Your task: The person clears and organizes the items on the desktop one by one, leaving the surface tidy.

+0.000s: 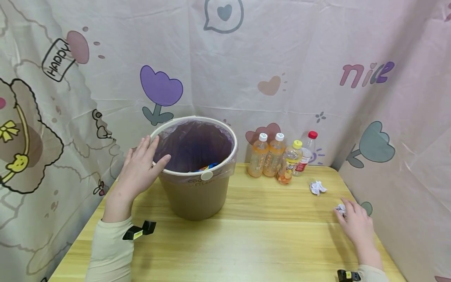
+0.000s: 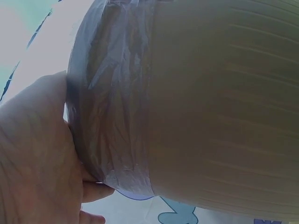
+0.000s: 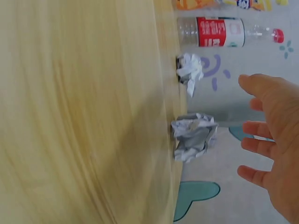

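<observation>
A beige trash can (image 1: 195, 196) with a white rim and a clear plastic liner stands left of centre on the wooden table. My left hand (image 1: 141, 164) rests on the left side of its rim, fingers straight and thumb reaching over the edge; the lined wall (image 2: 117, 102) fills the left wrist view. At the table's right side my right hand (image 1: 357, 225) hovers over a crumpled paper ball (image 3: 194, 136), its fingers spread apart and holding nothing. A second paper ball (image 1: 318, 188) lies a little farther back.
Several plastic bottles (image 1: 270, 156) stand in a cluster right of the trash can, near the table's back edge; one is a red-capped bottle (image 3: 219, 32). Colourful wrappers (image 1: 208, 167) lie inside the can. Printed curtains (image 1: 299, 47) enclose the table's back and sides.
</observation>
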